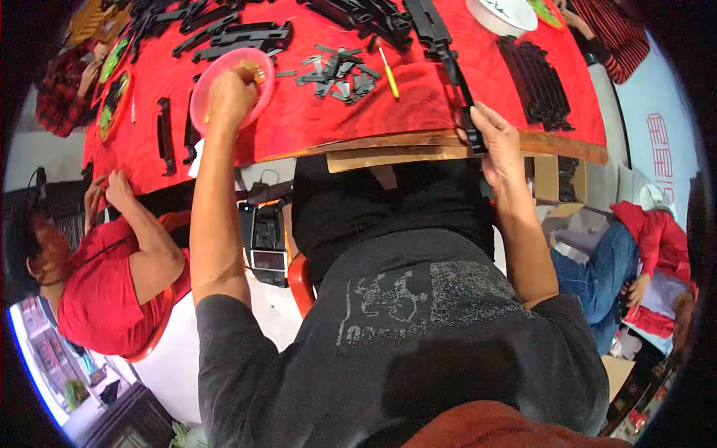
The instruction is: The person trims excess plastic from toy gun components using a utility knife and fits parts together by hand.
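Note:
My left hand (230, 95) is down inside a pink bowl (200, 97) at the table's left-centre. Its fingers are curled together among small yellowish pieces (259, 77); what they pinch is hidden. My right hand (499, 142) grips the near end of a long, narrow black plastic part (457, 82), thumb and fingers closed around it at the table's front edge. The part stretches away toward the far side of the table. A yellow-handled screwdriver (391, 78) lies left of it. Beside the screwdriver sits a loose heap of small dark flat strips (340, 75).
The red-covered table (314, 123) carries piled black parts (243, 37) at the back. A row of black parts (534, 82) lies on the right, below a white bowl (508, 16). A person in red (112, 276) works at my left. Another person (612, 269) sits at right.

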`<action>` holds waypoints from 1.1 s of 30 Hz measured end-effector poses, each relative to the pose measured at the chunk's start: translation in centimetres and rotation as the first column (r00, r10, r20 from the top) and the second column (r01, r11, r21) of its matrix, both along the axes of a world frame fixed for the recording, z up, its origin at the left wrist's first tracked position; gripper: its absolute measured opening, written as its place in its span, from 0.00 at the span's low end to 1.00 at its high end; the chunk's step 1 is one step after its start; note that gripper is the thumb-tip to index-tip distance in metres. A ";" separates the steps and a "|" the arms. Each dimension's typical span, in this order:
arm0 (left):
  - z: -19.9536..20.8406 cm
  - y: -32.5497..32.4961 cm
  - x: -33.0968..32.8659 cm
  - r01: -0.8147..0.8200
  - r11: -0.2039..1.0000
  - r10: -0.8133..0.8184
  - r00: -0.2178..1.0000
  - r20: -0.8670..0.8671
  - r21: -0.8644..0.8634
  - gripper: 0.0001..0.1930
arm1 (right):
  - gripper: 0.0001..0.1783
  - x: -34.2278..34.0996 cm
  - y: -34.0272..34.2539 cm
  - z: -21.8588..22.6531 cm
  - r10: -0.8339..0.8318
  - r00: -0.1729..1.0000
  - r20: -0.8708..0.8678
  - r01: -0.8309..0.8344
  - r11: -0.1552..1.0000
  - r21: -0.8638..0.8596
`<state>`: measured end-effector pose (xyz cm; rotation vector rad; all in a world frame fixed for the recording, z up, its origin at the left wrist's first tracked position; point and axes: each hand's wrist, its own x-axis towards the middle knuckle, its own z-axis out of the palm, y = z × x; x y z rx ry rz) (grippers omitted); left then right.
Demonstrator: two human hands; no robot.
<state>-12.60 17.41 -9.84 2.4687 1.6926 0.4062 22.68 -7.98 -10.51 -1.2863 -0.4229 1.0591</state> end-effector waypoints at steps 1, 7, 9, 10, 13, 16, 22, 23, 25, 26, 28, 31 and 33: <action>0.0 0.0 0.5 0.015 1.000 -0.015 1.000 0.005 -0.003 0.12 | 0.16 0.2 -0.1 -0.1 0.022 1.000 -0.005 -0.022 1.000 0.003; -0.1 0.5 0.7 0.071 0.997 -0.071 0.995 -0.073 -0.002 0.12 | 0.14 0.0 -0.4 0.6 0.003 0.996 -0.089 -0.008 0.998 -0.056; 0.3 0.3 0.7 0.070 0.997 -0.068 0.994 -0.089 0.014 0.12 | 0.15 0.5 -0.4 0.1 0.022 0.997 -0.079 -0.027 0.998 -0.062; 0.4 0.6 0.3 0.030 1.000 -0.030 0.996 -0.085 -0.005 0.13 | 0.16 0.6 -0.4 -0.1 0.049 0.996 -0.068 -0.054 0.997 -0.062; 2.5 0.1 0.4 0.027 0.993 -0.039 0.994 0.098 0.114 0.15 | 0.16 0.2 -0.6 0.2 0.039 0.999 -0.018 -0.040 0.997 -0.063; 4.9 -2.1 3.3 0.148 0.987 -0.160 0.934 0.319 0.062 0.10 | 0.17 0.0 -0.7 0.6 0.026 1.000 -0.002 -0.026 0.999 -0.043; 3.7 -9.5 12.2 0.571 0.809 -0.542 0.628 0.559 0.143 0.12 | 0.19 0.3 -0.9 0.4 0.204 0.973 0.107 -0.194 0.976 -0.099; 2.9 -9.8 13.3 0.594 0.783 -0.590 0.614 0.524 0.185 0.12 | 0.19 0.3 -0.9 0.2 0.211 0.972 0.101 -0.202 0.974 -0.099; 2.6 -11.1 15.6 0.616 0.763 -0.621 0.614 0.487 0.197 0.11 | 0.18 0.6 -1.2 -0.1 0.243 0.959 0.147 -0.225 0.966 -0.129; 2.1 -11.2 16.4 0.656 0.726 -0.661 0.584 0.471 0.205 0.11 | 0.18 0.4 -1.2 0.1 0.243 0.959 0.145 -0.225 0.966 -0.131; 1.5 -11.8 17.7 0.687 0.701 -0.679 0.560 0.475 0.192 0.11 | 0.19 0.3 -1.4 0.7 0.255 0.961 0.107 -0.242 0.963 -0.117; 1.1 -12.0 18.4 0.687 0.677 -0.720 0.546 0.428 0.263 0.13 | 0.19 0.6 -1.5 0.8 0.294 0.950 0.105 -0.280 0.951 -0.135; 0.8 -12.2 18.9 0.697 0.673 -0.718 0.536 0.443 0.246 0.12 | 0.20 0.7 -1.6 0.7 0.311 0.944 0.108 -0.297 0.946 -0.132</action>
